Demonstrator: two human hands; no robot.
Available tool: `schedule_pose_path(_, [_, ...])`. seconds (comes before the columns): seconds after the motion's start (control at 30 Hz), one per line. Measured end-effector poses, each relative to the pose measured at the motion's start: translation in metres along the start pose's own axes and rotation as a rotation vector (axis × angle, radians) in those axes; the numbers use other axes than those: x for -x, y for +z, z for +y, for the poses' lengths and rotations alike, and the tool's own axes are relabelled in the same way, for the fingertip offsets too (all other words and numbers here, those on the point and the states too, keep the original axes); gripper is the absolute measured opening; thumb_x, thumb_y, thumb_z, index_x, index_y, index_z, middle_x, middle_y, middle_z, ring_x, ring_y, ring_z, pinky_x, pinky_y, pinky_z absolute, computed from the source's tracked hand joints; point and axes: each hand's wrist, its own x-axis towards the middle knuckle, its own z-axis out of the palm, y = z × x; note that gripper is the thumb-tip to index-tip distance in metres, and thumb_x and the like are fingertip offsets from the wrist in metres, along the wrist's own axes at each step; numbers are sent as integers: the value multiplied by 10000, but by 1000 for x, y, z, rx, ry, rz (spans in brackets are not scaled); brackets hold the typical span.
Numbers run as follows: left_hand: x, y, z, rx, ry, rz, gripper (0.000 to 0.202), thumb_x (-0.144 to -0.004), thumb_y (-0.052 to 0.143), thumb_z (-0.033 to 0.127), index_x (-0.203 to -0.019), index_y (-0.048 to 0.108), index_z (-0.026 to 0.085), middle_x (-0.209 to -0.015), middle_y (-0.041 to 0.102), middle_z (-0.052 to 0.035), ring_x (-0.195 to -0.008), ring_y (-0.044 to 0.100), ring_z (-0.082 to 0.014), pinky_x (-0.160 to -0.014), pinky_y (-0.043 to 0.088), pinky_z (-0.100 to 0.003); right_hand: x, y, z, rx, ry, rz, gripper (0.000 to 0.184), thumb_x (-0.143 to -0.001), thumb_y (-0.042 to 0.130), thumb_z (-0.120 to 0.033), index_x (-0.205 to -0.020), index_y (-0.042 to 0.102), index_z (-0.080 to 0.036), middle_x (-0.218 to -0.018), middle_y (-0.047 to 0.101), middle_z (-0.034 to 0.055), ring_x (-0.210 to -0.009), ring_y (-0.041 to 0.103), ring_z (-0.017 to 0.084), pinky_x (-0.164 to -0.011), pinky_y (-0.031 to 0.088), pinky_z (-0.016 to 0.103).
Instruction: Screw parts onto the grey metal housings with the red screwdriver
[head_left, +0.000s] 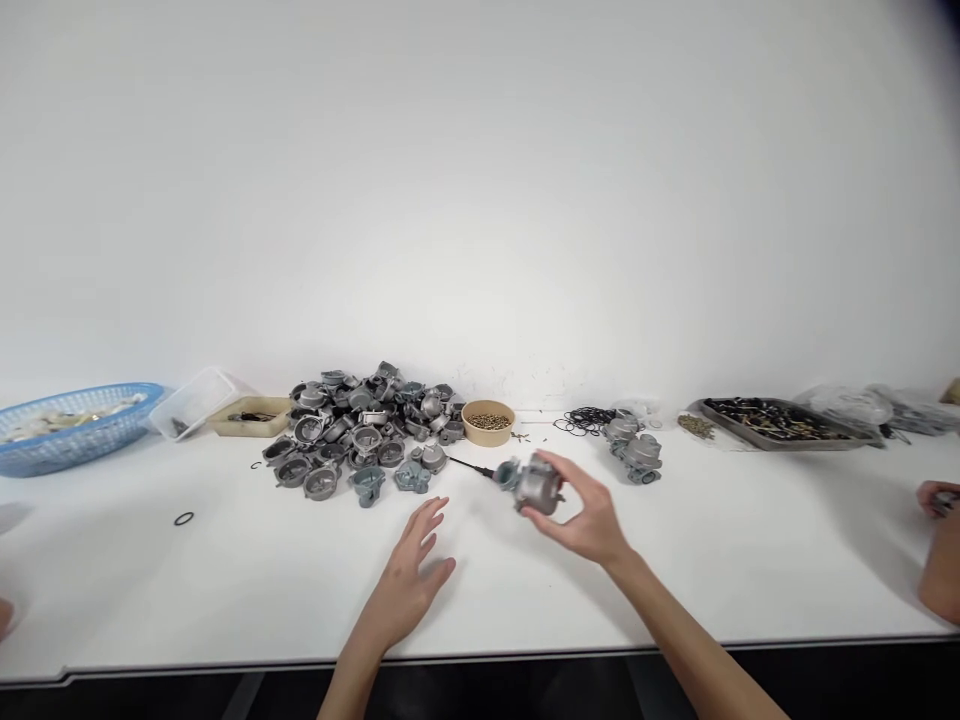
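Note:
My right hand (589, 510) grips a grey cast-metal housing (538, 487) between thumb and fingers, raised over the table. Behind it lies a thin black-handled screwdriver (480, 468), partly hidden by the housing. My left hand (409, 580) is open and holds nothing, its fingers apart and pointing toward the near edge of a heap of grey metal housings (367, 440). At the front of that heap sit a bluish housing (367, 484) and another blue-grey part (412, 477). To the right, a pair of joined housings (637, 455) stands on the table.
A tub of small brass screws (489, 428) stands behind, with black rubber rings (585, 420) beside it. A metal tray (784, 425) of parts is at right, a blue basket (82, 430) at left. One black ring (184, 519) lies at left. Another person's hand (937, 497) shows at right.

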Motion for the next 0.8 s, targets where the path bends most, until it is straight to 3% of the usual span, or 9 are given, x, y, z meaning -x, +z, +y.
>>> schedule_pose_path(0.07, [0, 1, -1, -91, -9, 15, 524, -942, 571, 329, -1456, 475, 354, -1551, 414, -55, -1411, 435, -291, -1166, 398, -492, 11, -37, 17, 122, 131, 103, 675, -783, 751, -457, -1384, 572, -206, -1278, 664, 146, -1073, 675, 311, -765, 627, 395])
schedule_pose_path(0.23, [3, 7, -2, -287, -36, 57, 398, -911, 600, 308, -1298, 650, 384, -1412, 585, -16, -1304, 542, -319, -1100, 462, -500, 49, -123, 69, 499, 470, 126, 690, -710, 717, -633, -1275, 658, -242, -1037, 704, 99, -776, 689, 252, -723, 589, 385])
schedule_pose_path(0.37, [4, 11, -3, -385, -9, 21, 375, -932, 563, 309, -1289, 646, 387, -1412, 584, -6, -1305, 539, -302, -1104, 461, -488, 76, -161, 107, 637, 653, 62, 760, -650, 695, -713, -1252, 671, -251, -898, 687, 76, -771, 674, 276, -678, 544, 373])
schedule_pose_path(0.5, [5, 11, -10, -499, 49, -9, 359, -967, 500, 320, -1293, 638, 379, -1417, 583, -2, -1345, 514, -272, -1154, 420, -485, 83, -168, 123, 645, 721, 39, 783, -652, 676, -738, -1252, 661, -236, -903, 688, 84, -802, 668, 283, -698, 522, 361])
schedule_pose_path(0.8, [15, 3, -11, -563, 147, -18, 325, -969, 478, 320, -1204, 703, 342, -1337, 655, -13, -1333, 541, -260, -1151, 445, -466, 64, -145, 128, 791, 688, 0, 775, -743, 600, -735, -1323, 593, -221, -990, 673, 126, -903, 649, 311, -783, 479, 371])
